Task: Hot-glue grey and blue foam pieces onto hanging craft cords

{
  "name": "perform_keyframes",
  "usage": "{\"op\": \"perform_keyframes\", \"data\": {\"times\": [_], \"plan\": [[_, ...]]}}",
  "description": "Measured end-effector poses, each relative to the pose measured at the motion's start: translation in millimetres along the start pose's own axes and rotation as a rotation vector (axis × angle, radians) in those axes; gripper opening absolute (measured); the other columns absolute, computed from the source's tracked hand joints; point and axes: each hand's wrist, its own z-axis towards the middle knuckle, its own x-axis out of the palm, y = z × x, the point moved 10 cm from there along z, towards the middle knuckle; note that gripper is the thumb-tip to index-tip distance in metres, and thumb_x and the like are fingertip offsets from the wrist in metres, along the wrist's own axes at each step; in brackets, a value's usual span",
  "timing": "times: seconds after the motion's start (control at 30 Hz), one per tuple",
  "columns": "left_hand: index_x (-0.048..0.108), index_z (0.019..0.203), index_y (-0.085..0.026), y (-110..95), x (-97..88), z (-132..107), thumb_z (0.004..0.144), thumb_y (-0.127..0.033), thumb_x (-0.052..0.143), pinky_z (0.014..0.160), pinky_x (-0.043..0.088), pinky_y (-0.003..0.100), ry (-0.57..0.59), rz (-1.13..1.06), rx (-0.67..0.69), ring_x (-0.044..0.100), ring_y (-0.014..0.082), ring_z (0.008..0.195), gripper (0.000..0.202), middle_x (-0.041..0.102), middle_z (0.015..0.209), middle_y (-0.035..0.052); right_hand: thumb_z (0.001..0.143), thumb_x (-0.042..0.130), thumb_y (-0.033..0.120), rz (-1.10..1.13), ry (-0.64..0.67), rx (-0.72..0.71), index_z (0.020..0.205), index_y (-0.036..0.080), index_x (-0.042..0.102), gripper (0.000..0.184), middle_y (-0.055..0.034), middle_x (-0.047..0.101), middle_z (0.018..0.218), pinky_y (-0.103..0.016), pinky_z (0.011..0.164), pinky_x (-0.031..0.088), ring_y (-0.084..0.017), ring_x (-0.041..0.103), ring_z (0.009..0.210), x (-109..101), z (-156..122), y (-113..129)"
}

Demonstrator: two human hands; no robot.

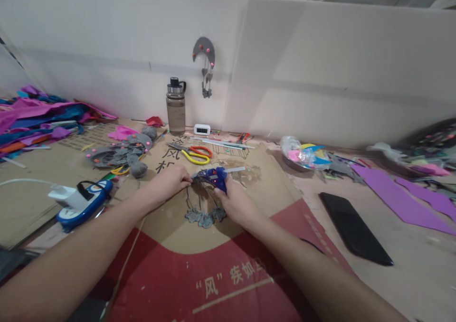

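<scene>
My right hand (237, 199) is wrapped round the handle of a blue hot glue gun (216, 175), with a white glue stick (235, 169) poking out of its back. The gun's nozzle points left toward my left hand (175, 179). Those fingers are pinched at the edge of a dark grey felt piece, partly hidden behind the gun. From it, cords run down to several grey felt flowers (205, 219) lying on the cardboard (167, 232). Beyond my hands lie scissors with yellow and orange handles (195, 156).
A water bottle (175, 110) and a small white digital display (202, 129) stand by the wall. Grey felt crescents (119, 152) and a blue power strip (85, 205) lie left. To the right are a phone (354, 227), a filled bowl (297, 163) and purple sheets (402, 196).
</scene>
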Motion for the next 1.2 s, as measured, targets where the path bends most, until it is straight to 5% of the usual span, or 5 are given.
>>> {"op": "perform_keyframes", "data": {"times": [1.2], "plan": [[0.072,0.080,-0.017,-0.4,-2.2,-1.3,0.080,-0.023,0.053,0.072,0.042,0.026,-0.011,-0.033,-0.006,0.059,0.0175,0.074,0.020,0.069,0.081,0.0061,0.086,0.045,0.025,-0.009,-0.003,0.024,0.122,0.015,0.043,0.037,-0.0136,0.062,0.106,-0.033,0.081,0.042,-0.022,0.058,0.096,-3.2,-1.6,-1.3]]}}
